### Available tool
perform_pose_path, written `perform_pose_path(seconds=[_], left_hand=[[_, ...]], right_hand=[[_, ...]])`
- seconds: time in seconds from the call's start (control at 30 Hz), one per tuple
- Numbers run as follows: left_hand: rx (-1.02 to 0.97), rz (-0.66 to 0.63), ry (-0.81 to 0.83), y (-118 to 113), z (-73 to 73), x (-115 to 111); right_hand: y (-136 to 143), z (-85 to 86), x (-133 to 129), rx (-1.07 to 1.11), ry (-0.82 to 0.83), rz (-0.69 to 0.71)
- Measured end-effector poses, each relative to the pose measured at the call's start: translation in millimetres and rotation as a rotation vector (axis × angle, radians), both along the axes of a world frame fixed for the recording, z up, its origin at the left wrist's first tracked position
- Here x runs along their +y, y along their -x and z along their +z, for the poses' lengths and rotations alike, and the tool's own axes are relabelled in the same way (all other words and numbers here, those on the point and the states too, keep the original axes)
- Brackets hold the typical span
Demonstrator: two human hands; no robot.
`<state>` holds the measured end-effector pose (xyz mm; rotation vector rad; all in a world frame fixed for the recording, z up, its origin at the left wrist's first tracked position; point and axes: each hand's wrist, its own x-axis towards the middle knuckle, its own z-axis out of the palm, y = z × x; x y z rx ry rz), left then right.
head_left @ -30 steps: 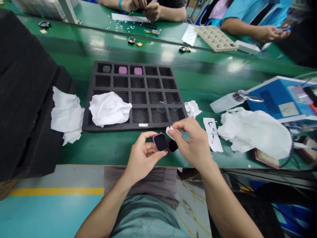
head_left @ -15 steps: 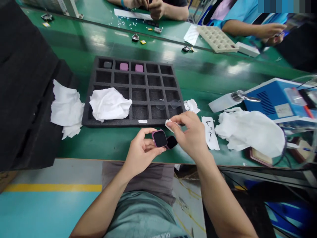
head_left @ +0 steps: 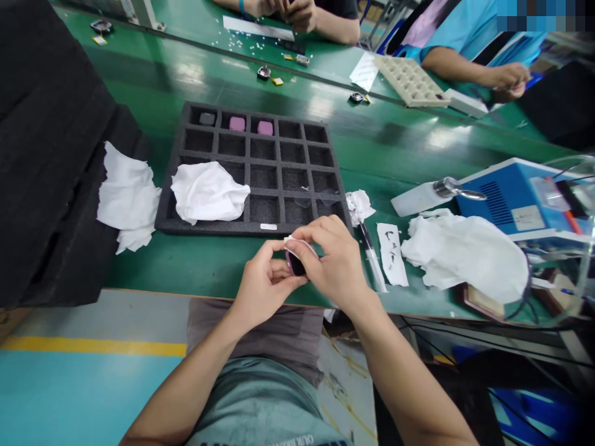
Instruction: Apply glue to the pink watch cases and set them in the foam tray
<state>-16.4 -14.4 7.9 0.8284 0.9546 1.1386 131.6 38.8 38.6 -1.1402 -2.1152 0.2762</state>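
Between thumb and fingers, my left hand (head_left: 264,280) grips a purple-framed smartwatch body (head_left: 295,264) with its dark screen facing up. My right hand (head_left: 329,257) is closed on a small white cloth (head_left: 289,241) and presses it against the watch's upper edge. The right fingers cover part of the screen. Both hands are over the near edge of the green bench, just in front of the black foam tray (head_left: 218,230). Two purple watch bodies (head_left: 237,124) and a dark one (head_left: 207,118) sit in the tray's back row.
White cloths (head_left: 209,192) lie on the tray and bench. To the right are a syringe (head_left: 372,257), a paper strip with small black parts (head_left: 393,254), a pump bottle (head_left: 421,197) and a blue machine (head_left: 497,192). Black foam blocks (head_left: 60,161) stand left. Two people work across the bench.
My right hand has moved left with the white cloth, from beside the watch onto its top edge. The syringe has come into view. My left hand keeps its grip.
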Motion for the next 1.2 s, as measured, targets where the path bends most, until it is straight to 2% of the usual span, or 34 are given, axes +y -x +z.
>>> perform_pose_path(seconds=[0.17,0.23,0.4,0.53,0.7,0.77,0.87,0.93,1.0,1.1,1.2], left_hand=[[-0.049,0.052,0.058,-2,1.1,-1],[-0.05,0.056,0.077,-1,2.0,1],[-0.134,0.021,0.096,5,5.3,4],[-0.132,-0.068,0.053,8,5.8,3],[-0.095,-0.049,0.082,9,9.1,2],[-0.112,-0.033,0.104,10,10.5,2],[-0.157,-0.012,0.106,11,10.3,4],[-0.186,-0.03,0.095,12,9.2,5],[-0.199,-0.067,0.081,13,8.4,6],[-0.193,-0.106,0.078,15,8.9,5],[-0.213,-0.091,0.086,18,9.7,3]], right_hand=[[-23,-9.9,-4,0.014,0.009,-0.25],[-24,-6.5,-15,0.079,-0.002,-0.279],[-9,8.4,-40,0.118,0.067,0.001],[-6,6.3,-23,0.129,0.053,-0.027],[-10,6.2,18,0.07,-0.006,-0.047],[-15,9.9,16,0.121,0.023,-0.067],[-24,13.9,-7,0.228,0.104,-0.031],[-25,14.0,-22,0.266,0.158,0.01],[-20,12.8,-27,0.312,0.205,0.027],[-3,11.1,-11,0.406,0.235,0.019],[9,9.4,8,0.484,0.296,0.019]])
